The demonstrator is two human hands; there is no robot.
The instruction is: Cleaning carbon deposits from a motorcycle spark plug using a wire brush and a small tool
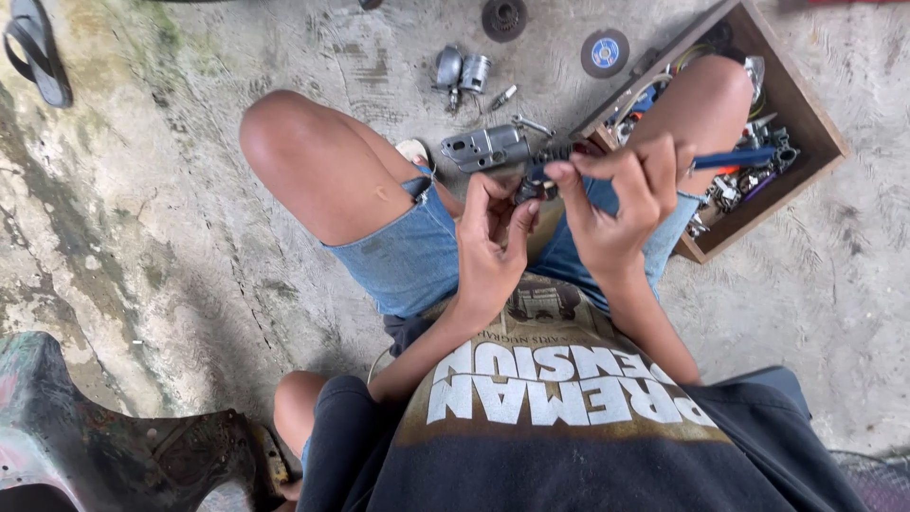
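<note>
Your left hand is curled up in front of you above your lap, thumb and fingertips pinched shut on a small dark part that sits between your two hands. Your right hand meets it from the other side: the thumb and forefinger close on the same little piece, while the remaining fingers wrap round a blue-handled tool whose handle sticks out to the right, over the wooden box. Just beyond your fingertips lies a grey metal housing, apparently resting by your knees (whether the dark part is joined to it, I cannot tell).

The small part looks like hard metal or plastic, so it will likely be stiff and light, and easy to lose: treat it as slippery, especially if it is oily, as shop parts often are. Hold it by its flanks with fingertip pads, as you do now, not by any thin edge. The grey housing looks cast and dense; expect weight there, and grip it across its flat sides rather than by the stub at its end.

Farther out on the concrete floor lie a pair of silvery cylindrical parts, a round disc with a blue centre and a dark toothed wheel. The box beside your right knee is crowded with mixed fittings and tools.
</note>
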